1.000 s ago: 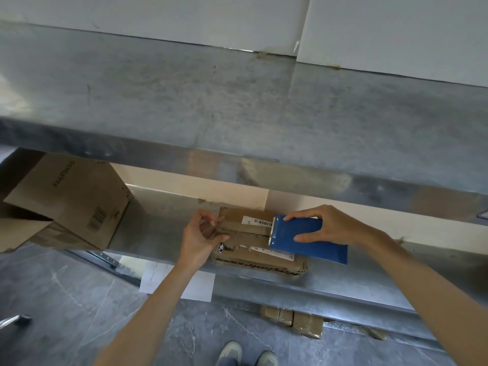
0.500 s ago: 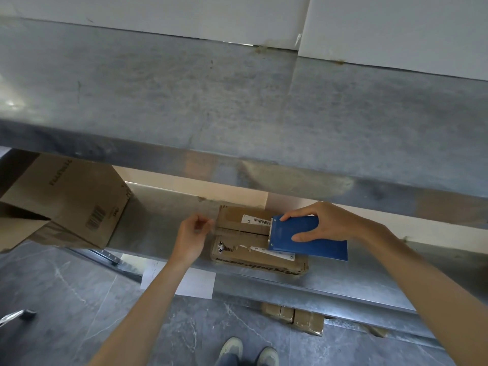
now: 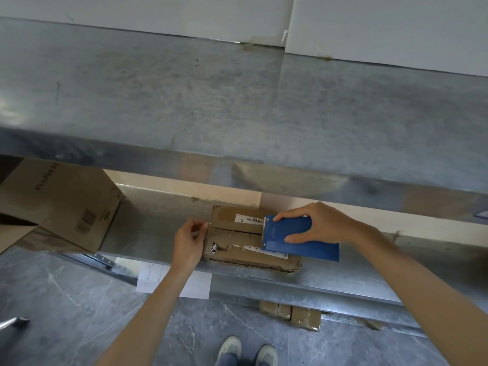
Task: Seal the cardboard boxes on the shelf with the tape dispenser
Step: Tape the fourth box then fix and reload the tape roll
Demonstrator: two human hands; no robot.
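We record a small cardboard box (image 3: 237,235) lying flat on the lower metal shelf (image 3: 155,223), near its front edge. The blue tape dispenser (image 3: 290,239) rests on the right part of the box top, its left end across the centre seam. The right hand (image 3: 320,223) grips the tape dispenser across its body, thumb on the near side and fingers over the far side. The left hand (image 3: 188,241) sits at the box's left edge with thumb and curled fingers meeting there; we cannot tell whether they pinch anything, and a larger open carton (image 3: 63,204) stands well to the left.
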